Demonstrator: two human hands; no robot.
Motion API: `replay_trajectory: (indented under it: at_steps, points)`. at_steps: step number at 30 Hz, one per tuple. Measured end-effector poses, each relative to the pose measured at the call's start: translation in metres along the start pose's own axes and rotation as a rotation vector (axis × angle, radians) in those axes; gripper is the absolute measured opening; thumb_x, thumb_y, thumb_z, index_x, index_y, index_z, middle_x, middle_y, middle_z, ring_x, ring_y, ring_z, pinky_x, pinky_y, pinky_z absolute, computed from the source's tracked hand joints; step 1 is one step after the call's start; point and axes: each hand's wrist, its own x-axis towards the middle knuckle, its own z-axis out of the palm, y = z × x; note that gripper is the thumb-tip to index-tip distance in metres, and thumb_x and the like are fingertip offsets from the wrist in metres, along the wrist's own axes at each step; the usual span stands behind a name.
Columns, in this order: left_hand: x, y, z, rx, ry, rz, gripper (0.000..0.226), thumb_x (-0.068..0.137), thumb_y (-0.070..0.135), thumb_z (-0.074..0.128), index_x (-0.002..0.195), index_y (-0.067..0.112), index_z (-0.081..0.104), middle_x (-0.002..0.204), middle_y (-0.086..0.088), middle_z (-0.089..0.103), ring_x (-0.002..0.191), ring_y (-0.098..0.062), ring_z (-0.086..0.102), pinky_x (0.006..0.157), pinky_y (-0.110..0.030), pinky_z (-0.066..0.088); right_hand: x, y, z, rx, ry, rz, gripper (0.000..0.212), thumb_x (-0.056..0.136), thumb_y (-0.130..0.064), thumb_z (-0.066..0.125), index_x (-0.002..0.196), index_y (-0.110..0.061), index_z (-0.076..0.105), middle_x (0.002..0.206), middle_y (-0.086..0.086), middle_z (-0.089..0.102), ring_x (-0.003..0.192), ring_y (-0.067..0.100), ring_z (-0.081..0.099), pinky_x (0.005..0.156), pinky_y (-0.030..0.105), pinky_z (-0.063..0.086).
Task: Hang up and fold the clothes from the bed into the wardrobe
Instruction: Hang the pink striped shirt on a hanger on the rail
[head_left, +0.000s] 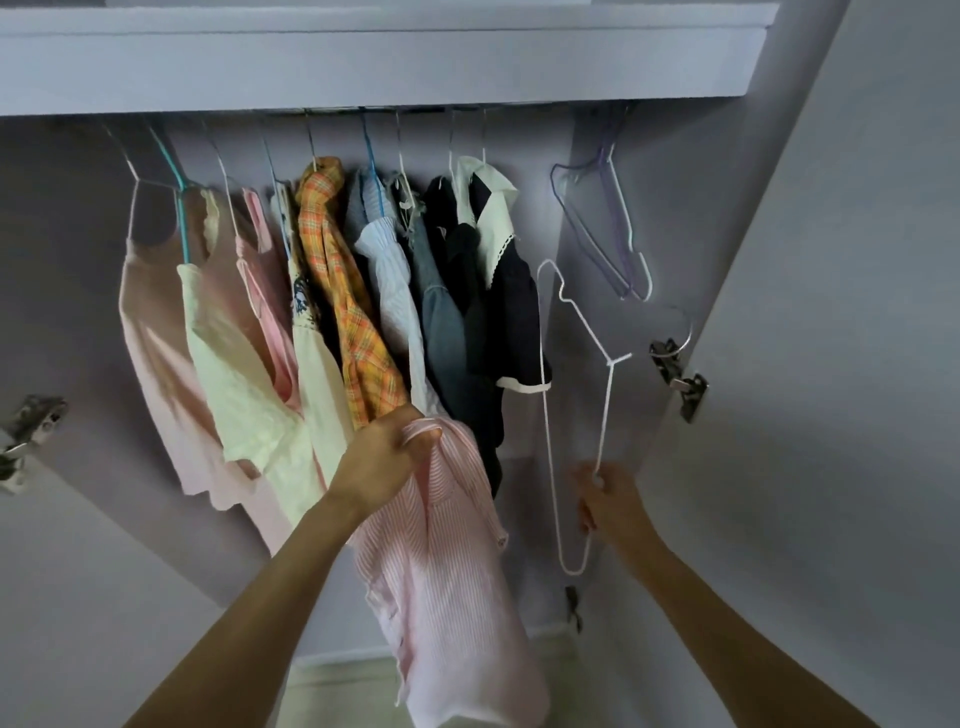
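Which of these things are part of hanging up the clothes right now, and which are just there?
In use:
pink striped shirt, gripped by left hand
white hanger, held by right hand

Just there:
hung clothes, like the orange plaid shirt
spare hangers
door hinge

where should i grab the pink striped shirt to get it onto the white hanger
Grip the pink striped shirt at its collar edge, where the left hand already bunches it, coming from above. The rest hangs limp below. The right hand holds the white hanger beside it.
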Motion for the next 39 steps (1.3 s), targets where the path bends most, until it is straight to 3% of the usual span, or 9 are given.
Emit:
replay_trajectory:
  at_steps: [8, 13, 17, 19, 23, 28, 31, 34, 39]
  points:
    - [-0.01, -0.002, -0.013, 0.27, 0.118, 0.019, 0.021, 0.094, 0.035, 0.05, 0.099, 0.017, 0.058, 0.098, -0.006, 0.061, 0.088, -0.029, 0.058, 0.075, -0.042, 0.049, -0.018, 0.003, 0.005, -0.149, 0.085, -0.254, 0.029, 0.096, -0.01, 0.046, 0.068, -0.004, 0.051, 0.057, 0.004, 0.045, 0.046, 0.003, 0.042, 0.045, 0.009, 0.034]
    - [-0.011, -0.002, -0.022, 0.4, 0.145, -0.012, 0.027, 0.097, 0.037, 0.039, 0.105, 0.013, 0.05, 0.084, -0.01, 0.061, 0.08, -0.037, 0.059, 0.061, -0.033, 0.038, 0.007, -0.021, 0.002, -0.105, 0.108, -0.25, 0.011, 0.095, -0.01, 0.047, 0.096, -0.008, 0.058, 0.063, 0.003, 0.05, 0.054, 0.007, 0.047, 0.051, 0.011, 0.04]
    - [-0.011, 0.002, -0.026, 0.12, 0.01, -0.107, 0.02, 0.097, 0.029, 0.044, 0.102, 0.011, 0.051, 0.077, -0.004, 0.056, 0.071, -0.024, 0.054, 0.061, -0.029, 0.04, 0.008, -0.025, 0.008, -0.177, 0.219, -0.35, 0.016, 0.097, -0.014, 0.045, 0.089, -0.011, 0.059, 0.058, -0.007, 0.045, 0.051, -0.001, 0.046, 0.049, 0.008, 0.035]
    - [-0.011, 0.004, -0.029, -0.04, -0.048, -0.165, 0.013, 0.096, 0.024, 0.048, 0.092, 0.011, 0.05, 0.072, -0.001, 0.052, 0.067, -0.017, 0.049, 0.057, -0.019, 0.038, 0.0, -0.019, 0.012, -0.153, 0.243, -0.384, 0.015, 0.095, -0.02, 0.049, 0.083, -0.025, 0.058, 0.059, -0.008, 0.048, 0.053, 0.0, 0.048, 0.053, 0.012, 0.038]
    - [-0.006, 0.008, -0.041, -0.201, -0.13, -0.287, 0.015, 0.093, 0.015, 0.055, 0.098, 0.001, 0.055, 0.091, -0.011, 0.059, 0.087, -0.021, 0.056, 0.077, -0.03, 0.043, 0.0, -0.03, 0.019, 0.022, 0.164, -0.344, 0.012, 0.088, -0.033, 0.059, 0.092, -0.044, 0.059, 0.061, -0.007, 0.054, 0.054, 0.005, 0.052, 0.054, 0.02, 0.048]
    - [-0.004, 0.012, -0.07, -0.453, -0.307, -0.42, 0.018, 0.088, 0.006, 0.057, 0.103, -0.002, 0.064, 0.098, -0.014, 0.07, 0.086, -0.021, 0.068, 0.074, -0.025, 0.053, 0.006, -0.042, 0.026, 0.245, 0.217, -0.234, 0.035, 0.09, -0.038, 0.055, 0.057, -0.029, 0.061, 0.045, -0.01, 0.041, 0.041, 0.002, 0.034, 0.042, 0.019, 0.032]
    - [-0.009, 0.007, -0.091, -0.586, -0.398, -0.424, 0.025, 0.087, -0.003, 0.052, 0.111, -0.004, 0.06, 0.102, -0.017, 0.069, 0.09, -0.023, 0.068, 0.074, -0.026, 0.055, 0.007, -0.046, 0.027, 0.378, 0.235, -0.084, 0.052, 0.088, -0.047, 0.055, 0.041, -0.027, 0.056, 0.041, -0.008, 0.05, 0.035, 0.0, 0.042, 0.036, 0.011, 0.032]
    - [-0.014, 0.001, -0.102, -0.399, -0.215, -0.358, 0.035, 0.084, -0.013, 0.053, 0.117, -0.001, 0.057, 0.111, -0.02, 0.064, 0.1, -0.026, 0.062, 0.093, -0.039, 0.049, 0.008, -0.05, 0.031, 0.267, 0.007, -0.022, 0.057, 0.086, -0.046, 0.059, 0.034, -0.023, 0.051, 0.036, -0.008, 0.04, 0.034, 0.001, 0.041, 0.038, 0.011, 0.033]
    - [-0.019, -0.002, -0.122, 0.236, 0.129, -0.094, 0.033, 0.083, -0.004, 0.055, 0.109, 0.016, 0.065, 0.108, -0.002, 0.067, 0.104, -0.022, 0.061, 0.094, -0.034, 0.046, -0.003, -0.056, 0.053, -0.186, -0.275, -0.149, 0.053, 0.088, -0.038, 0.058, 0.037, -0.024, 0.057, 0.035, -0.008, 0.048, 0.037, 0.001, 0.044, 0.045, 0.008, 0.035]
